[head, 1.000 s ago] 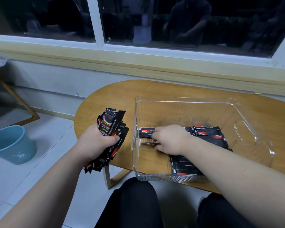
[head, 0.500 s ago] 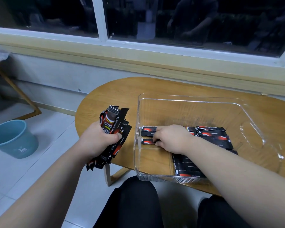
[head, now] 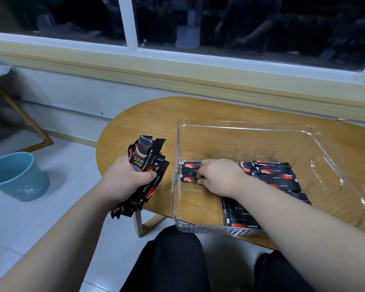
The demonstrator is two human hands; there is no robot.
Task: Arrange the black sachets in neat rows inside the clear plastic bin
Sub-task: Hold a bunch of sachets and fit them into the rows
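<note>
Head view looks down on both hands. The left hand (head: 125, 181) is clenched round a thick bundle of black foil sachets (head: 145, 161). The bundle fans out above the fingers and hangs loose below them, over the edge of the oval wooden worktop (head: 139, 123). It sits just outside the clear rectangular plastic bin (head: 251, 125), on the thumb side of that hand. Held there, it likely serves as a ready stock, kept clear of the bin so the other hand has room to work.

The right hand (head: 219, 175) reaches inside the bin. Its fingers (head: 199, 176) are curled down and appear to pinch the inner end of the nearest sachet (head: 188, 179), which lies flat on the bin floor. Just beyond the fingertips, two more sachets (head: 189, 167) lie parallel to it and touching, their far ends against the bin wall. The grip looks meant to square this one against its neighbours.

Behind the knuckles, a second row of flat sachets (head: 276, 177) runs toward the wrist side. Under the forearm, a stack of sachets (head: 240, 216) lies turned the other way against the near wall. Much of the bin floor beyond the fingers is bare, so the arranging seems only partly done. A blue plastic bucket (head: 17, 175) stands on the floor, well apart.
</note>
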